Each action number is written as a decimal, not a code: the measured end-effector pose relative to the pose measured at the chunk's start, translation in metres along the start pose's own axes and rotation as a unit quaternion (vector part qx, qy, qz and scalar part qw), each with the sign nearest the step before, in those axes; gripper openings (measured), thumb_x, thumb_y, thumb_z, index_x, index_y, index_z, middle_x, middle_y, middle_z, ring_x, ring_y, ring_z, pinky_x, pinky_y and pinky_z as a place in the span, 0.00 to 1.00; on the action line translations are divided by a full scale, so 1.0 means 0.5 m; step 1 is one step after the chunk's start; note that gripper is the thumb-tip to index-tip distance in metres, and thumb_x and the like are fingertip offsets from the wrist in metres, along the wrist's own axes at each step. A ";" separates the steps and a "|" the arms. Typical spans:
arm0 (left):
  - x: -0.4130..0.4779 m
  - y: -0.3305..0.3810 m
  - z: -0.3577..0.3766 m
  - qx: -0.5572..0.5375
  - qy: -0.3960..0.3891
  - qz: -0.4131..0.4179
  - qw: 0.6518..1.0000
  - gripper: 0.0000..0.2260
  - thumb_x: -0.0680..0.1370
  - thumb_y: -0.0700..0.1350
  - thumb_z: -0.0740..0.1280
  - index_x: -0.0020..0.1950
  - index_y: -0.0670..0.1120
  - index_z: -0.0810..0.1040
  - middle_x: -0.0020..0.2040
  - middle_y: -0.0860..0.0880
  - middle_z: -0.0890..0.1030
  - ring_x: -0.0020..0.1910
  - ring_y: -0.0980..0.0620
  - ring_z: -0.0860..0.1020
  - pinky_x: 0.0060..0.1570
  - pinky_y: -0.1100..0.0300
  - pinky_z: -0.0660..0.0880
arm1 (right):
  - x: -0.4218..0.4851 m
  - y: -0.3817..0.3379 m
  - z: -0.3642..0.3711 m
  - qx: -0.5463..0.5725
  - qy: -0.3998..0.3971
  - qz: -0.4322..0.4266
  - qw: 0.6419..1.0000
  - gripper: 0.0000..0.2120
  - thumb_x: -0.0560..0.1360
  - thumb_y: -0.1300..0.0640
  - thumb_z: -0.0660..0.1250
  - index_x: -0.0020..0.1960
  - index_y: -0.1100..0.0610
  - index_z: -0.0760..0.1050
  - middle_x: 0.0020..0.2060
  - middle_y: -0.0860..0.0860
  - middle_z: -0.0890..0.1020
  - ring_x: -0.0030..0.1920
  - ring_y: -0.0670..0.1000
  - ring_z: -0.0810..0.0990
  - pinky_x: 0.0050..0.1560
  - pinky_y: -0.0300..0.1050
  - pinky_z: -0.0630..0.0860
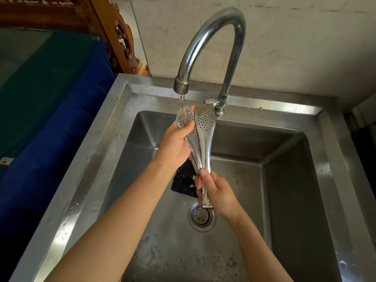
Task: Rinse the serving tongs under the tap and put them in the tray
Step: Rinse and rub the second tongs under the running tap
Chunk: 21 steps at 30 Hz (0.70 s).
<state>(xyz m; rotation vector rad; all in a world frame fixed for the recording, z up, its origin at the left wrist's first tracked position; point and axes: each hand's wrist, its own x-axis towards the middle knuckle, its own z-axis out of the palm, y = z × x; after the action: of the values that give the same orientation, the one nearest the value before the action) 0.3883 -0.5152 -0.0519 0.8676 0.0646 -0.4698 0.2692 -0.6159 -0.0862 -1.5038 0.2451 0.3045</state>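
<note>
Steel serving tongs (204, 139) with two perforated spoon heads point away from me, held over the sink basin. A thin stream of water falls from the curved tap (209, 37) onto the left head. My left hand (177, 145) wraps the left blade just below that head, thumb on the wet metal. My right hand (217, 192) grips the hinge end of the handles, above the drain. No tray is in view.
The steel sink (105, 151) has a round drain strainer (201, 216) and a dark square pad (184, 181) on its floor. The tap lever (210, 101) sits at the back rim. A blue and green surface (46, 102) lies to the left.
</note>
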 end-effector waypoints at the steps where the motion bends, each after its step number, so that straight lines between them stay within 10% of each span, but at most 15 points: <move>1: 0.000 -0.001 0.001 -0.036 -0.027 -0.001 0.999 0.17 0.79 0.34 0.58 0.67 0.45 0.70 0.59 0.44 0.80 0.59 0.44 0.78 0.58 0.46 0.75 | 0.004 -0.005 -0.003 0.007 -0.013 -0.002 1.000 0.18 0.79 0.50 0.56 0.33 0.54 0.70 0.25 0.51 0.71 0.23 0.47 0.72 0.27 0.40 0.72; 8: 0.015 0.005 0.024 0.059 0.087 -0.040 0.994 0.07 0.74 0.41 0.69 0.41 0.42 0.85 0.43 0.42 0.85 0.44 0.46 0.84 0.41 0.55 0.81 | 0.018 -0.017 -0.003 -0.080 -0.031 -0.016 0.996 0.19 0.80 0.49 0.53 0.35 0.56 0.71 0.30 0.52 0.72 0.32 0.48 0.72 0.40 0.42 0.71; 12: 0.025 0.011 0.024 0.160 0.158 -0.058 0.973 0.20 0.68 0.56 0.72 0.49 0.41 0.82 0.48 0.42 0.85 0.48 0.43 0.83 0.53 0.49 0.78 | 0.017 -0.015 0.007 -0.073 -0.045 -0.013 0.996 0.19 0.79 0.48 0.53 0.37 0.56 0.71 0.31 0.49 0.73 0.34 0.45 0.73 0.41 0.38 0.72; 21: 0.037 0.046 0.030 0.068 -0.050 -0.033 0.996 0.13 0.79 0.38 0.58 0.61 0.35 0.74 0.50 0.41 0.83 0.45 0.45 0.83 0.37 0.57 0.79 | 0.018 -0.055 0.020 0.004 -0.055 0.014 0.998 0.21 0.79 0.44 0.51 0.36 0.55 0.72 0.31 0.48 0.75 0.32 0.46 0.76 0.39 0.38 0.74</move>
<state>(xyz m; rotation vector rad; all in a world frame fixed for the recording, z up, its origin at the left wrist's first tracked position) 0.4128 -0.5204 -0.0300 0.9765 -0.0317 -0.5835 0.2866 -0.6065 -0.0630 -1.4709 0.1809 0.4069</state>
